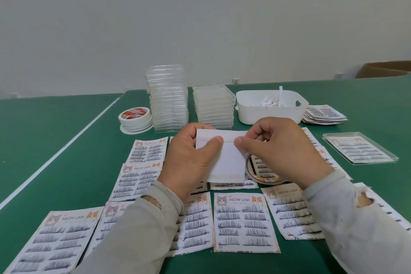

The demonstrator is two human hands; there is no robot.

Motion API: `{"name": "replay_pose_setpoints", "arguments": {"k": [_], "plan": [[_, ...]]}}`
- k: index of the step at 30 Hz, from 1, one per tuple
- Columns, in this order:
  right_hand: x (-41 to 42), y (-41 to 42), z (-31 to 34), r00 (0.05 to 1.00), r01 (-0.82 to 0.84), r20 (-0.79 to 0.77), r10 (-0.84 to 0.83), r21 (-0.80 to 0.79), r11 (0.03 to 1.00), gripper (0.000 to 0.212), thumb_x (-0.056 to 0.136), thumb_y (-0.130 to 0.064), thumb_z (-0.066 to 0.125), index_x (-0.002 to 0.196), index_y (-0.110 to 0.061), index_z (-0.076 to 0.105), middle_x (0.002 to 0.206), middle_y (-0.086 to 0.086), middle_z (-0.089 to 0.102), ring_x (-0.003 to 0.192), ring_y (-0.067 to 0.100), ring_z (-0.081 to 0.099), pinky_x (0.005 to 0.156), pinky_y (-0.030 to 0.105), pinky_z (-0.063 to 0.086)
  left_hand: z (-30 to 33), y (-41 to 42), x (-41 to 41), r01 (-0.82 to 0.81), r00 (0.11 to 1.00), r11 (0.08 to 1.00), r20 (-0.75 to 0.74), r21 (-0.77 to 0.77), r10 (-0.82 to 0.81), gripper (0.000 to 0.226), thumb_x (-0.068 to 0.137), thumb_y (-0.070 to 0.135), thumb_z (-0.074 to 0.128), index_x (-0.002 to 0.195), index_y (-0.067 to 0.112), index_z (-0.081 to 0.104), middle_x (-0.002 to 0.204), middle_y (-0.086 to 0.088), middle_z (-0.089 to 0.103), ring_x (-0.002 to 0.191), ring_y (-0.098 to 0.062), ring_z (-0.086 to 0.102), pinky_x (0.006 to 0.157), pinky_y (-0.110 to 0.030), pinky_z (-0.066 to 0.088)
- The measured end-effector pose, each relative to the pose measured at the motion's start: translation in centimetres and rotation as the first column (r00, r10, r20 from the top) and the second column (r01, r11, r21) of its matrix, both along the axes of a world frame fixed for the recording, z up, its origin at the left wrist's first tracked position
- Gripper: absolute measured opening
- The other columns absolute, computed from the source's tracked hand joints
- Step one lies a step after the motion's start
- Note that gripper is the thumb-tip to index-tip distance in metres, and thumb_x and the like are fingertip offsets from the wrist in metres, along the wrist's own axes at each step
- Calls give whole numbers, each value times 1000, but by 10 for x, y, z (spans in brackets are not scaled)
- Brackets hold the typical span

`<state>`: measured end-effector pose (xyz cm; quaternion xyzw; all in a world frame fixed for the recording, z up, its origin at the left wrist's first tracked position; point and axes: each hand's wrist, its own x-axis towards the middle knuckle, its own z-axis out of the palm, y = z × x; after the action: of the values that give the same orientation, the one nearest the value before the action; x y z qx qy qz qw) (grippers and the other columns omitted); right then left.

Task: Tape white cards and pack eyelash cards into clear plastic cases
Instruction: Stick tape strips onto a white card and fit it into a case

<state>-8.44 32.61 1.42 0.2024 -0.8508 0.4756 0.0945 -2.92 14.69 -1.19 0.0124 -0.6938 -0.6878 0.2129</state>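
White card point(226, 158) held up above the green table point(44, 131), plain, tape strips across upper part and bottom edge. Left hand point(189, 158) gripping its left side; right hand point(275, 151) pinching the upper strip. Eyelash cards point(243, 222) spread below.

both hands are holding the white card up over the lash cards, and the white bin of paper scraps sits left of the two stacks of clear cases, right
Not quite. In the head view the white bin sits right of the clear case stacks, not left. The rest holds: left hand and right hand hold the white card over the lash cards.
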Motion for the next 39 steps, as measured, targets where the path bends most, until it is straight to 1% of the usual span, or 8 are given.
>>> {"name": "replay_pose_setpoints", "arguments": {"k": [10, 15, 18, 21, 26, 30, 33, 39], "plan": [[5, 4, 9, 985, -160, 44, 165, -96, 982, 8, 86, -18, 76, 80, -23, 77, 74, -7, 76, 52, -4, 57, 52, 7, 41, 8, -4, 3, -55, 998, 998, -3, 0, 55, 19, 85, 18, 74, 86, 37, 72, 85, 6, 76, 72, -8, 71, 60, -28, 56], [6, 4, 8, 984, -172, 35, 176, -99, 980, 8, 87, -16, 76, 80, -22, 77, 74, -6, 76, 52, -5, 58, 51, 5, 39, 13, -10, 7, -99, 993, 976, -81, -196, 85, 22, 96, 11, 63, 88, 31, 69, 79, 18, 71, 68, 4, 64, 58, -13, 49], [7, 3, 7, 991, -134, 3, 134, -28, 991, 9, 86, -22, 76, 79, -27, 75, 76, -13, 75, 58, -7, 59, 55, 7, 38, 17, -14, 12, -200, 972, 847, -211, -492, 107, 20, 92, 15, 70, 88, 34, 65, 92, 26, 66, 88, 7, 60, 74, -5, 43], [10, 0, 6, 991, -128, -23, 129, 21, 992, 10, 85, -23, 76, 77, -28, 74, 73, -12, 73, 55, -6, 56, 57, 12, 38, 21, -12, 13, -250, 962, 626, -262, -738, 76, 16, 86, 29, 65, 101, 33, 68, 93, 28, 61, 98, 3, 52, 92, -19, 40], [15, -6, 5, 988, -146, -38, 148, 59, 988, 7, 83, -29, 77, 77, -29, 75, 77, -18, 73, 73, 0, 65, 73, 32, 55, 24, -8, 13, -216, 976, 417, -184, -883, 116, 35, 88, 47, 56, 116, 32, 71, 97, 24, 53, 105, -12, 50, 89, -28, 27], [17, -9, 2, 986, -149, -65, 156, 102, 984, 4, 84, -30, 77, 80, -29, 75, 79, -19, 73, 83, 2, 68, 84, 40, 57, 25, -5, 14, -172, 985, 531, -143, -830, 96, 11, 92, 35, 68, 101, 30, 73, 87, 21, 57, 98, -16, 57, 97, -46, 43], [18, -11, 1, 982, -148, -95, 162, 132, 980, 2, 84, -30, 75, 83, -31, 75, 82, -19, 74, 88, 3, 68, 86, 41, 57, 26, -2, 15, -146, 989, 591, -95, -793, 116, 4, 90, 35, 69, 86, 35, 66, 84, 19, 60, 89, -11, 57, 93, -46, 47], [22, -10, 2, 975, -82, -187, 116, 181, 980, 5, 87, -35, 73, 82, -33, 73, 85, -19, 69, 85, 4, 63, 79, 39, 55, 27, -2, 17, -148, 988, 561, -92, -814, 125, 9, 94, 37, 64, 86, 33, 64, 81, 20, 56, 89, -14, 56, 94, -45, 45]]}}
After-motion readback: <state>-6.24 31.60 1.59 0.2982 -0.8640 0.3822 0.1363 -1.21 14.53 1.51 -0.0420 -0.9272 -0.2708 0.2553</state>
